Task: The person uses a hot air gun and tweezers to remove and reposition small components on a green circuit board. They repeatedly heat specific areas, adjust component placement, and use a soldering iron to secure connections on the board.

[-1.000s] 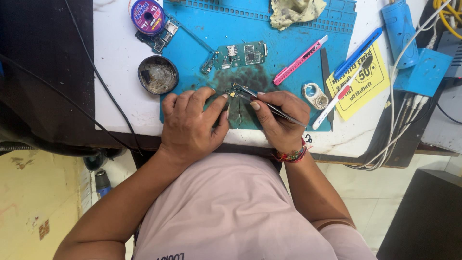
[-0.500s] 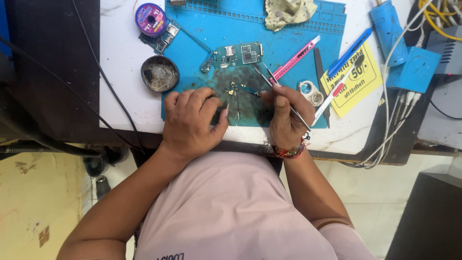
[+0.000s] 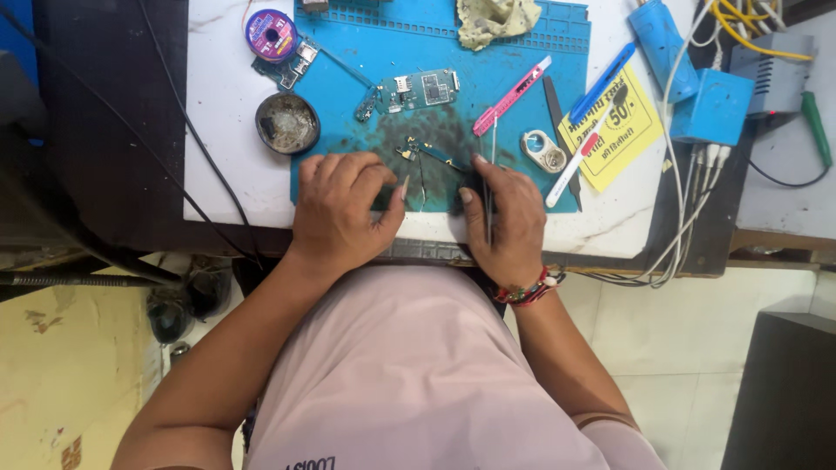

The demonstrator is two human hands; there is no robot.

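— Counting boards: how many?
— Two; one circuit board point(image 3: 421, 90) mid-mat, one small part point(image 3: 427, 157) between both hands.
— Fingers?
— Right hand point(image 3: 505, 218) clamped on tweezers point(image 3: 489, 187); left hand point(image 3: 344, 204) curled, empty, on blue mat point(image 3: 348, 78).

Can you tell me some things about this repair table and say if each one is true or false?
1. The right hand holds tweezers. True.
2. The mat is red. False: it is blue.
3. A yellow card lies right of the mat. True.
4. The left hand holds the pink cutter. False: the cutter lies on the mat, away from both hands.
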